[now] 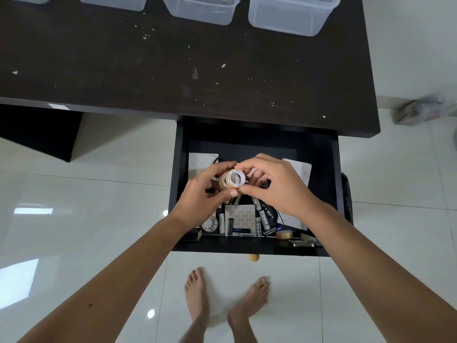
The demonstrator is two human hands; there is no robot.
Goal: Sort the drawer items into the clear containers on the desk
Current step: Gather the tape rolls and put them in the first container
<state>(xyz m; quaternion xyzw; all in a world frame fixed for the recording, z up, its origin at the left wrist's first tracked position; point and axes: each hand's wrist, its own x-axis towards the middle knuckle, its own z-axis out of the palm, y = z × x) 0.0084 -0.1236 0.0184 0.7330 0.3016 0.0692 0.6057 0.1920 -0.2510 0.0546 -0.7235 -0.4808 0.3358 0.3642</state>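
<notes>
Fingers (223, 169) of both hands closed around stacked tape rolls (231, 179) above open drawer (257, 246).

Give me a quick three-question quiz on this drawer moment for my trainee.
1. True or false: the clear containers on the desk already hold batteries.
2. What do the left hand and right hand hold together?
A. a stack of tape rolls
B. a battery
C. a notepad
3. Fill in: loose batteries lie in the open ____.

Key: 1 false; 2 A; 3 drawer.
</notes>
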